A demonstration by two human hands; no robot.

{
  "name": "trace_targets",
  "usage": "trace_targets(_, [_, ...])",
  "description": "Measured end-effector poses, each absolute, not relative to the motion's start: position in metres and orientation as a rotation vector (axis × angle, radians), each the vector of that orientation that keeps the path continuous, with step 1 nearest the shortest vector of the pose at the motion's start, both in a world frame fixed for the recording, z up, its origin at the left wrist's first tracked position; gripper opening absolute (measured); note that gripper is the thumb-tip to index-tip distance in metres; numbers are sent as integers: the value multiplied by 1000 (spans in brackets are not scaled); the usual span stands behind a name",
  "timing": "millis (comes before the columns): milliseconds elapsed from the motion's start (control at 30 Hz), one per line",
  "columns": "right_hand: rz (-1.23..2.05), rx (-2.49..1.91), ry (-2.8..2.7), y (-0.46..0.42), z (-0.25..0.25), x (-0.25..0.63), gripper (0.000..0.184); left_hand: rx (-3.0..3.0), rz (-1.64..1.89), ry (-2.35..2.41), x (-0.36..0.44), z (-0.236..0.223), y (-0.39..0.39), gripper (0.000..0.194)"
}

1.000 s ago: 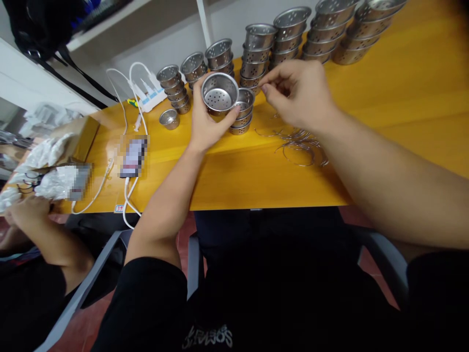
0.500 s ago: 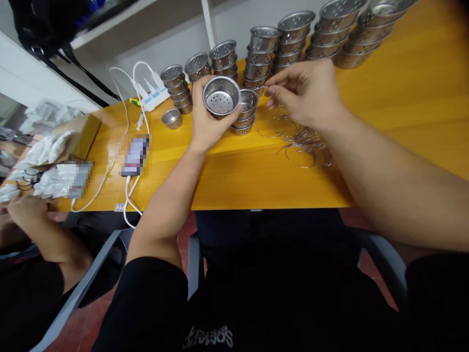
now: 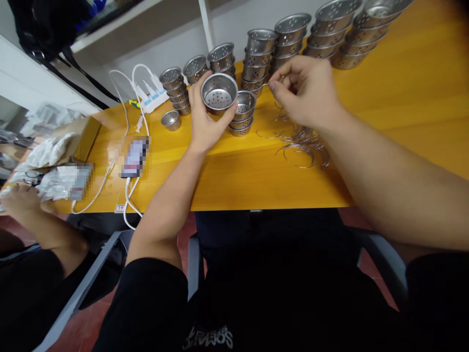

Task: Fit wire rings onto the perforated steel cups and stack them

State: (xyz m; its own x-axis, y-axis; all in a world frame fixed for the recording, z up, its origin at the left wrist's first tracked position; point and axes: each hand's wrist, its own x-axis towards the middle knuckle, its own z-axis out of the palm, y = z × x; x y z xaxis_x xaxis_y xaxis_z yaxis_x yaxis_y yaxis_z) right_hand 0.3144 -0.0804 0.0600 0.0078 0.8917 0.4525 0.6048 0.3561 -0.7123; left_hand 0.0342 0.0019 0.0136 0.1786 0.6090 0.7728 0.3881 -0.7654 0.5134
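Note:
My left hand is wrapped round a perforated metal cup, its open top tilted toward me. Just right of that cup and partly behind it stands a short stack of similar cups. My right hand pinches a thin metal wire between thumb and fingertips; the wire's free end points left, toward the cups. Below my right hand a loose tangle of curved wires lies on the table.
Several stacks of perforated cups line the back of the yellow table. A small single cup, a phone on a white cable and a power strip are at left. A co-worker's arm is at far left.
My left hand and its cup have shifted slightly left. My right hand still pinches the wire, now a little farther from the cup. The co-worker's hand has moved slightly.

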Motion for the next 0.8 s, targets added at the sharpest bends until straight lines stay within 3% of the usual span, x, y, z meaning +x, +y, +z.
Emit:
trace_targets(233, [422, -1308, -1713, -83, 59, 313, 4, 2221, 1623, 1047, 31, 24, -6, 99])
trace_targets(367, [460, -1218, -1725, -77, 51, 314, 20, 2189, 1565, 966, 32, 18, 1, 103])
trace_targets(533, [475, -893, -1704, -65, 41, 315, 63, 2274, 1596, 872, 32, 11, 7, 100])
trace_targets(800, [328, -800, -1692, -83, 56, 299, 60, 2433, 1485, 784, 45, 16, -9, 93])
